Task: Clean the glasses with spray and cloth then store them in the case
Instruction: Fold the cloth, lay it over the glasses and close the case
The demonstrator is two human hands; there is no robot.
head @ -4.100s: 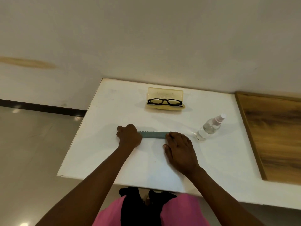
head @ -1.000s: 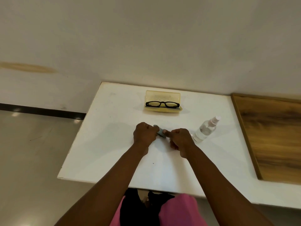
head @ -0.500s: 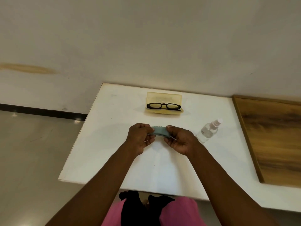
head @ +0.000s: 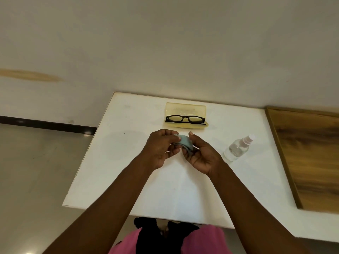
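Black-framed glasses [head: 185, 119] lie in an open pale yellow case [head: 185, 109] near the back of the white table [head: 113, 162]. A small grey-blue cloth [head: 186, 143] with a zigzag edge is folded over and held above the table between both hands. My left hand [head: 160, 148] pinches its left end, and my right hand [head: 200, 154] cups and pinches its right end. A clear spray bottle [head: 237, 148] with a white nozzle lies on its side to the right of my right hand.
A wooden panel [head: 308, 158] covers the table's right side. The table's left edge drops to a shiny grey floor [head: 36, 171]. A plain wall stands right behind the case.
The cloth, stretched flat on the table four seconds ago, has been lifted. Both hands have come closer together and folded it into a small bundle between them.
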